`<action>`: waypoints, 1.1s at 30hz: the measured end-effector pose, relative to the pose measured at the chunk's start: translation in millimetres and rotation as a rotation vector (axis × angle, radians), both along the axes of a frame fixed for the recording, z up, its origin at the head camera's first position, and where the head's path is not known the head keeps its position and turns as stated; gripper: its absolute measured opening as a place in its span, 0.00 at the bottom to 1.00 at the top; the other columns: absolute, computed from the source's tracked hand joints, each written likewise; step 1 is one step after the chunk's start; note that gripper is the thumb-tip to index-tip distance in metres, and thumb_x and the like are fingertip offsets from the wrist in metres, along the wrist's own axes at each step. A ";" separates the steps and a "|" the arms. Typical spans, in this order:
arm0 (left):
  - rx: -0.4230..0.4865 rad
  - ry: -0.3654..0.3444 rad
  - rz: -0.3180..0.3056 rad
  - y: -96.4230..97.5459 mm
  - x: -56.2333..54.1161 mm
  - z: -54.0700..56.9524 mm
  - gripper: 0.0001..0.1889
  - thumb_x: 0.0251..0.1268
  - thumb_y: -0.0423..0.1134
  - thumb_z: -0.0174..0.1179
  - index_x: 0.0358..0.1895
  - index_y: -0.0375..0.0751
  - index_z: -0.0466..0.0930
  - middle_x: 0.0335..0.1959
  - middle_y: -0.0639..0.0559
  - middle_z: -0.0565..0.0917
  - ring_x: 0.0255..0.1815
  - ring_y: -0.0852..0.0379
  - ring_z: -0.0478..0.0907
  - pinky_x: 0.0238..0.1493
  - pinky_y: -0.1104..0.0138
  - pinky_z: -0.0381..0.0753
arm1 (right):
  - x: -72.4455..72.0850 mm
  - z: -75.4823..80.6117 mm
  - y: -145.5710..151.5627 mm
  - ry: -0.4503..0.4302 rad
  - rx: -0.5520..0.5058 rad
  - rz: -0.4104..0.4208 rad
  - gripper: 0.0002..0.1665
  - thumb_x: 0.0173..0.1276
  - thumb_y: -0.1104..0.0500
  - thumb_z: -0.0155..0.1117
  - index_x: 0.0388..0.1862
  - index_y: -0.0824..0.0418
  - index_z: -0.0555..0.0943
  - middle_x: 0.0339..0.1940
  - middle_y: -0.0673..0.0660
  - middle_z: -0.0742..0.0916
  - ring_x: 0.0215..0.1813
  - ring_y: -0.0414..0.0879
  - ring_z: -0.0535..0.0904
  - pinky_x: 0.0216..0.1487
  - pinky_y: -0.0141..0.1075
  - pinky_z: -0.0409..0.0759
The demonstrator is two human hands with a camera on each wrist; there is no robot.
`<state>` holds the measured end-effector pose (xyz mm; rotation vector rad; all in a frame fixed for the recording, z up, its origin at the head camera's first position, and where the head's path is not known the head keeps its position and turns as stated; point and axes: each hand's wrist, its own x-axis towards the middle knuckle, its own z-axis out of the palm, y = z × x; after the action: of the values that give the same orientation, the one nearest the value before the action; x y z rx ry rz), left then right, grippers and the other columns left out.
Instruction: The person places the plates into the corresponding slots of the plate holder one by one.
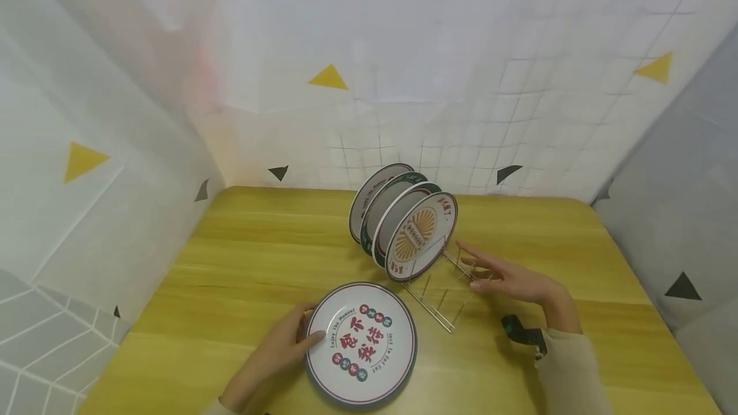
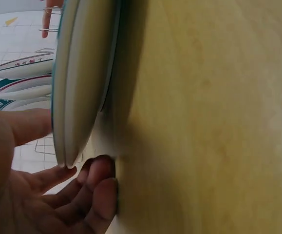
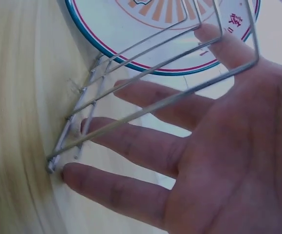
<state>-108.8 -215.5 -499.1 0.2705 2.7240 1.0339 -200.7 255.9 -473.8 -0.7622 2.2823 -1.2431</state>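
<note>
My left hand (image 1: 279, 341) holds the left edge of a round white plate (image 1: 362, 325) printed with red characters, thumb on top and fingers under the rim. In the left wrist view the plate (image 2: 65, 97) is the top of a small stack close over the table. A silver wire dish rack (image 1: 426, 306) stands behind and to the right. Several plates (image 1: 412, 235) stand upright in its far slots, the front one bearing an orange sunburst. At the rack's right side is my right hand (image 1: 513, 280), its fingers (image 3: 131, 141) extended and spread along the wires (image 3: 150, 109).
The yellow wood-grain table (image 1: 248, 248) reaches to a pale wall (image 1: 403, 120) with triangle patterns and grid lines. A black wrist camera mount (image 1: 521, 332) juts from the right sleeve (image 1: 573, 370) low over the table.
</note>
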 end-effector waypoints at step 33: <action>-0.072 0.242 0.090 13.4 5.0 32.1 0.21 0.68 0.31 0.59 0.62 0.36 0.70 0.36 0.49 0.82 0.26 0.67 0.74 0.26 0.75 0.77 | 2.7 4.1 -5.3 -0.057 0.000 -0.002 0.47 0.75 0.53 0.55 0.81 0.45 0.39 0.76 0.71 0.62 0.73 0.70 0.61 0.64 0.68 0.63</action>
<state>-103.8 -202.1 -467.0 0.2799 3.0086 0.9810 -198.0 250.6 -469.6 -0.7148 2.2379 -1.2499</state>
